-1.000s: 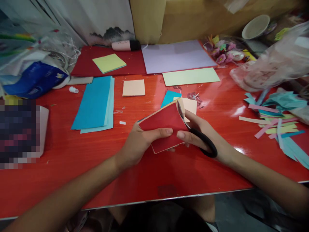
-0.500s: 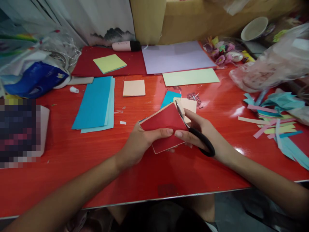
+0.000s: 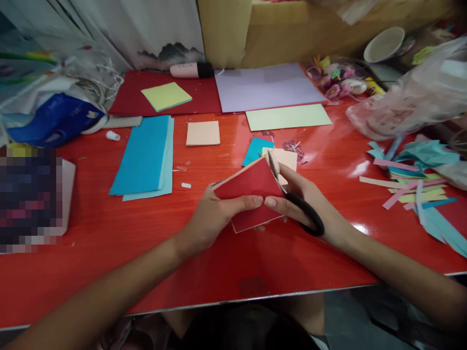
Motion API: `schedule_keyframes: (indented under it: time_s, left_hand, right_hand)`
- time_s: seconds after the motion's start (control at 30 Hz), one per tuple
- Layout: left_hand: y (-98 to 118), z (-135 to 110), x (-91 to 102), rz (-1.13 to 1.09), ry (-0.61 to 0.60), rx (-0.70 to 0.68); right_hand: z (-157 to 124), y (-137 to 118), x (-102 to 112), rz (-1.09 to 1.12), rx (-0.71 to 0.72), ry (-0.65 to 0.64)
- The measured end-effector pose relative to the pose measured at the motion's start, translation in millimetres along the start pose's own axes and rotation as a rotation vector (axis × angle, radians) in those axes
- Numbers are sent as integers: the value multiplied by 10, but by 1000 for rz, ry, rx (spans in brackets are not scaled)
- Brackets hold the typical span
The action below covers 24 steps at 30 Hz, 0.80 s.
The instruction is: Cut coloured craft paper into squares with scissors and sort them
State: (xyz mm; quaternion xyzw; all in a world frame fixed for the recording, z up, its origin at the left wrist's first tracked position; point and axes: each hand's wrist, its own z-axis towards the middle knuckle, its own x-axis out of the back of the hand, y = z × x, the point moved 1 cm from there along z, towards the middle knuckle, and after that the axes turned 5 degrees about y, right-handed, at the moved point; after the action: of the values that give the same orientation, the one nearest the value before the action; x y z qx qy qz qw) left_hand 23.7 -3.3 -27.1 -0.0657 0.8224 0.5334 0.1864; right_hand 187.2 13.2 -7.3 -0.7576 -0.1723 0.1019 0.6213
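Observation:
My left hand [image 3: 209, 211] is closed on a piece of red paper [image 3: 250, 182] with pale edges, which looks layered or folded. Its thumb lies flat across the red face, and the other fingers are mostly hidden underneath. A pair of black-handled scissors [image 3: 310, 216] hangs in my right hand [image 3: 317, 197], blades pointing away along the paper's right edge. The right thumb presses on the red paper near the left thumb tip. Just beyond the paper lie a small blue piece [image 3: 255, 149] and a peach square [image 3: 288, 163], partly covered.
Blue sheets [image 3: 140, 158] and a peach square pad [image 3: 203, 133] lie to the left. At the back are a lilac sheet [image 3: 270, 87], a pale green strip [image 3: 288, 117] and a pink-and-black marker [image 3: 190, 70]. Paper scraps [image 3: 419, 189] are heaped at right, below a plastic bag [image 3: 412, 92].
Hardly anything differs. The red paper and both thumbs have shifted very slightly, with the scissors staying in the right hand.

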Motion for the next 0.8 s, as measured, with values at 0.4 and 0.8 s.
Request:
schedule_keyframes:
  time_s: [0.4,0.8]
  left_hand:
    - [32,-14,-37,87,19,-94]
    - [27,-54,-65,96,8,-53]
  right_hand:
    - [-13,38,39,-74,38,43]
    - [-29,42,33,-174,125,38]
